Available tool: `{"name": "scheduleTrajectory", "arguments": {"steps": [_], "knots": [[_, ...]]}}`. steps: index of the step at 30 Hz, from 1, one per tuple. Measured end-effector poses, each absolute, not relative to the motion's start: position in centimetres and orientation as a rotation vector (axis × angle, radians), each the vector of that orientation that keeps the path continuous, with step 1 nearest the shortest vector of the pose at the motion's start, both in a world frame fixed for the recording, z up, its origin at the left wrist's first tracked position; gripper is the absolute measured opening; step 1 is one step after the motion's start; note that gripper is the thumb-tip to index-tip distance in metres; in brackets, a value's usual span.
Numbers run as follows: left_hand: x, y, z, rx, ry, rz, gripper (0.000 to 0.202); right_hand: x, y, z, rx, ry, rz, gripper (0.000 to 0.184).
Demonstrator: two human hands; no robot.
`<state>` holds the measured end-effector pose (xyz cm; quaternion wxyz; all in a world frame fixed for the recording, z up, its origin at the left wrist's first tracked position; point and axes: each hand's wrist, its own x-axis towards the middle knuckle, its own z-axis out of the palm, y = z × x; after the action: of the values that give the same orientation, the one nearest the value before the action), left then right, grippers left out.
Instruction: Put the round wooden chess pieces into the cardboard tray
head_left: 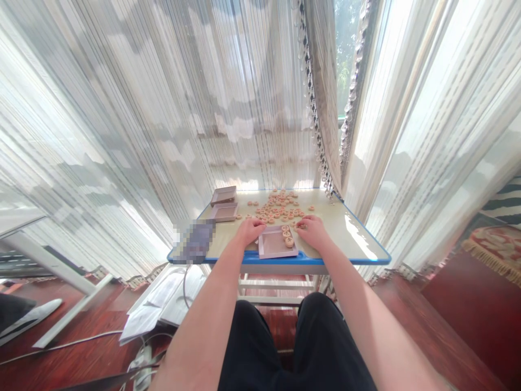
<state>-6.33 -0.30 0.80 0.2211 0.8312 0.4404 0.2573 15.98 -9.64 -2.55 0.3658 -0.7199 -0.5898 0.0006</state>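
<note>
A shallow pale box (271, 247) lies near the table's front edge. Inside it, three round wooden Chinese chess pieces (288, 242) stand in a column along the right wall. My left hand (249, 231) rests at the box's upper left corner, fingers curled over its edge. Just beyond the box's right side, my right hand (311, 230) has its fingers closed at a chess piece (300, 225), largely covered by the fingertips. Many loose Chinese chess pieces (280, 202) are scattered in a heap behind the box.
Two more shallow boxes, a nearer one (224, 212) and a farther one (223, 195), sit at the table's back left. A blurred-out dark object (197, 241) with a cable is at the left edge. The blue-rimmed table (350, 239) stands against curtains (260, 108).
</note>
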Motion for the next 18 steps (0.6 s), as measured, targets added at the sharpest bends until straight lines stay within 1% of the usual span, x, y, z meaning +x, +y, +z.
{"name": "scheduleTrajectory", "arguments": {"steps": [3, 7, 14, 18], "knots": [[-6.34, -0.31, 0.84, 2.299, 1.226, 0.703, 0.025, 16.09, -9.51, -2.85, -1.838, -1.508, -0.031, 0.019], [-6.32, -0.36, 0.91, 2.299, 1.238, 0.699, 0.025, 16.18, -9.38, -3.11, -1.819, -1.522, -0.074, 0.023], [-6.35, -0.59, 1.06, 2.308, 1.247, 0.692, 0.024, 16.26, -9.40, -3.10, -1.801, -1.577, -0.035, 0.016], [-6.37, -0.39, 0.90, 2.292, 1.239, 0.707, 0.024, 16.38, -9.29, -3.18, -1.819, -1.558, -0.054, 0.024]]}}
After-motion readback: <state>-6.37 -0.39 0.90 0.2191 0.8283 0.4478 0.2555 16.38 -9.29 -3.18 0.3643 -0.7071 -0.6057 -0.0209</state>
